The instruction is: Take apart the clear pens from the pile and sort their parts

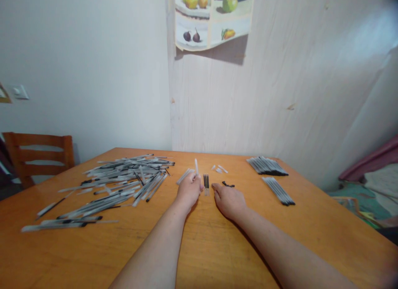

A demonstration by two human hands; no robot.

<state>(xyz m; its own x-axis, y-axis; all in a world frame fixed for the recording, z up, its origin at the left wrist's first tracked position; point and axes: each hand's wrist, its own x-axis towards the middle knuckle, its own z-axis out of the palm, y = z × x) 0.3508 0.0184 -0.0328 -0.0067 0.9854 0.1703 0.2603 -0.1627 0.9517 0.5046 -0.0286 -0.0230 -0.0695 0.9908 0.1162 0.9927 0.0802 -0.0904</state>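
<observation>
My left hand (189, 189) is closed around a thin white pen-like tube (196, 166) that sticks up from the fist. My right hand (228, 200) rests on the wooden table (199, 247), fingers curled toward a few dark thin sticks (206, 182) lying between the two hands. Whether the right fingers pinch anything is hidden. A small black piece (228, 184) lies just beyond the right hand.
A big loose pile of grey and black pens (121, 181) covers the table's left. Two neat bundles (266, 165) (278, 190) lie at the right. Small white caps (220, 169) lie near the far edge. A wooden chair (37, 156) stands left.
</observation>
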